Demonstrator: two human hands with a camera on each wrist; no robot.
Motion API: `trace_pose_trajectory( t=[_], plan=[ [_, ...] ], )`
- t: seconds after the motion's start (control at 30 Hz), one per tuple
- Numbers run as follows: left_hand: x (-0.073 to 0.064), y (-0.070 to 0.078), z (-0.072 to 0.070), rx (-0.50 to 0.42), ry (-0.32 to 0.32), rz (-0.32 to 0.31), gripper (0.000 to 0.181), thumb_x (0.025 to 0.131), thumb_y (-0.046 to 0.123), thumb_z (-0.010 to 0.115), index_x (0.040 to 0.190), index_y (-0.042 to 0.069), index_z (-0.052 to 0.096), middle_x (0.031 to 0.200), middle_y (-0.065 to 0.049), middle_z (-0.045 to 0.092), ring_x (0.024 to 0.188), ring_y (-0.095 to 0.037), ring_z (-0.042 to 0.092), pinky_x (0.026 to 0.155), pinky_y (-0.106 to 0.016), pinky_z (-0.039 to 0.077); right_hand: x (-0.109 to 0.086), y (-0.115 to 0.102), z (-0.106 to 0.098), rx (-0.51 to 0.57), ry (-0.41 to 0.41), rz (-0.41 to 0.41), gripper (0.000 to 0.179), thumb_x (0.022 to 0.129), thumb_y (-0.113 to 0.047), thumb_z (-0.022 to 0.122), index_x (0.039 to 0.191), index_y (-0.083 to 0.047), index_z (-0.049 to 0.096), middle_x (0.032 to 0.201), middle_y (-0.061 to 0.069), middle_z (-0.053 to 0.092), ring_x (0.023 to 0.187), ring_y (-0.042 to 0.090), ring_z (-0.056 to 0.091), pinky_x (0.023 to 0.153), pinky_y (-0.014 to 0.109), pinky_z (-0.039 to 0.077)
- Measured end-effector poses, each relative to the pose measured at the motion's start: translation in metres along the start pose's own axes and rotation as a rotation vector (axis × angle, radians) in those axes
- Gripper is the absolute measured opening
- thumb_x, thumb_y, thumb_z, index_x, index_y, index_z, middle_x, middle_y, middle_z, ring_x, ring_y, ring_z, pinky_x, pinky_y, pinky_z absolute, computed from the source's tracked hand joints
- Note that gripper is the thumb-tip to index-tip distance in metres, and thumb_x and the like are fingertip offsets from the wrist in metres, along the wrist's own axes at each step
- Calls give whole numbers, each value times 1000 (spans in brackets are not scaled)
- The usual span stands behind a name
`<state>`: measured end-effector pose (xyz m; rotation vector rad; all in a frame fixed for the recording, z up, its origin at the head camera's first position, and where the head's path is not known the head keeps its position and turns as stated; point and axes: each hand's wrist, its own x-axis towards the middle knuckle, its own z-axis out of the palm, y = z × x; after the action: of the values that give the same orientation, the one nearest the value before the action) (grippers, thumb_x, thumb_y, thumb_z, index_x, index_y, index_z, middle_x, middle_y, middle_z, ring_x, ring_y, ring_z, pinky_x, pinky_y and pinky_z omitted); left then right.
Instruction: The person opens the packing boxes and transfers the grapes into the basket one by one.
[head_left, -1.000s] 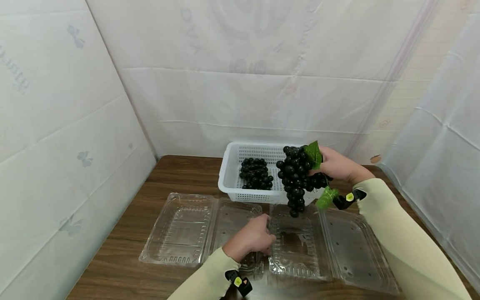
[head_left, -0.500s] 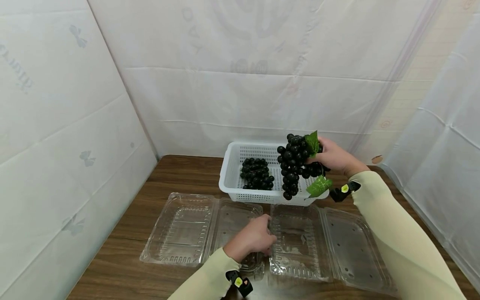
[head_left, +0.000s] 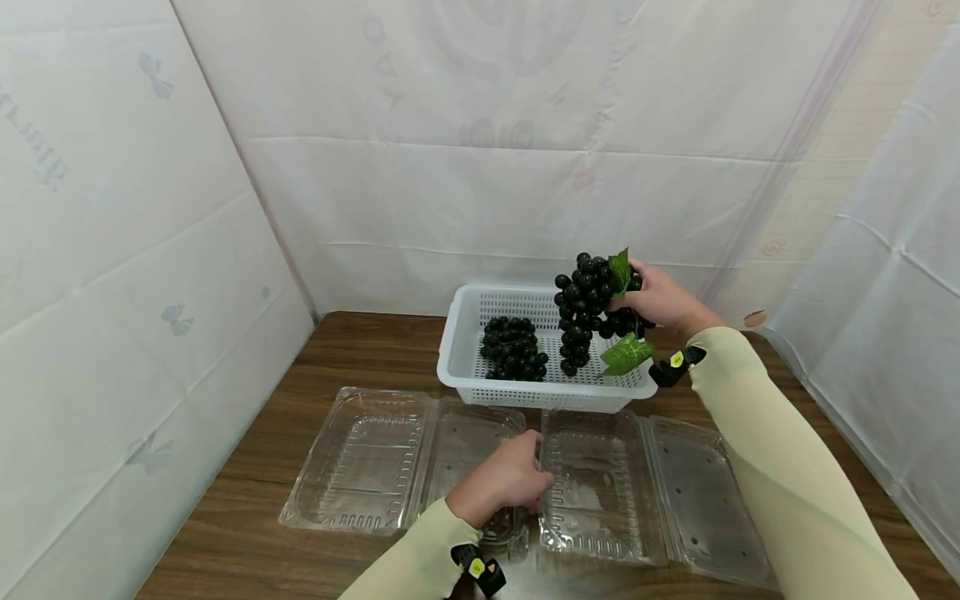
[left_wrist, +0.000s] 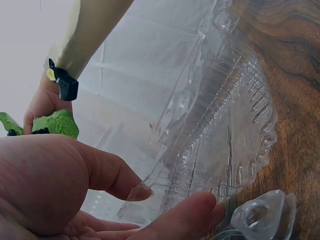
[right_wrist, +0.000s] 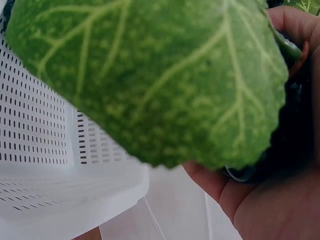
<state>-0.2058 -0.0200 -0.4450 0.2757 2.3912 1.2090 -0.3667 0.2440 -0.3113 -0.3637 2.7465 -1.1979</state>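
A large bunch of black grapes (head_left: 582, 304) with green leaves hangs from my right hand (head_left: 658, 298), which grips it at the top over the right half of a white basket (head_left: 450, 350). In the right wrist view a leaf (right_wrist: 165, 85) covers much of the grapes. My left hand (head_left: 510, 475) pinches the left rim of an open clear plastic clamshell container (head_left: 592, 492); the left wrist view has thumb and finger on either side of the rim (left_wrist: 145, 192). A second, smaller bunch of black grapes (head_left: 513, 348) lies in the basket's left half.
Another open clear clamshell container (head_left: 367, 467) lies on the left, its lid partly under my left forearm. The right container's perforated lid (head_left: 701, 492) lies flat beneath my right sleeve. White sheeting (head_left: 480, 200) encloses the wooden table (head_left: 247, 492) at the back and sides.
My right hand has moved up and back with the large grape bunch, from above the right container's edge to over the basket. The left hand stays on the container rim.
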Motion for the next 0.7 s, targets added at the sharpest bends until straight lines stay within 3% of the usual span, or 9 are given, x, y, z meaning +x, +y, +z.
trace_pose_trajectory(
  t=[0.1,0.2,0.33,0.57,0.7],
  plan=[
    [0,0,0,1,3,7,62,95,8,67,151,-1,40,68,-6,67,56,-22,68,60,-32,51,5,2,1,-6,12,15,101,93,-26,72,167,-15,4,172,18,11,153,46,24,121,66,26],
    [-1,0,0,2,6,12,62,94,7,68,150,-2,41,68,-6,67,55,-21,68,59,-31,51,10,5,2,-7,16,-12,88,93,-24,72,164,-13,21,166,19,29,148,43,35,118,64,32],
    [-1,0,1,0,4,13,62,94,7,68,150,-2,41,68,-6,66,55,-21,68,59,-31,52,16,9,3,-25,13,-41,73,93,-21,71,156,-10,36,158,19,41,144,41,40,117,63,34],
    [-1,0,1,-5,1,16,62,95,8,68,150,-2,41,70,-5,68,57,-22,69,63,-32,54,26,16,8,-120,16,-47,73,91,-20,73,153,-5,39,158,24,39,145,44,37,118,63,32],
    [-2,-1,1,-4,1,20,62,95,8,68,150,-1,41,68,-5,68,56,-22,69,62,-32,53,31,20,12,-189,-9,-10,82,91,-25,73,157,-1,31,160,28,33,146,48,34,117,64,33]
  ],
)
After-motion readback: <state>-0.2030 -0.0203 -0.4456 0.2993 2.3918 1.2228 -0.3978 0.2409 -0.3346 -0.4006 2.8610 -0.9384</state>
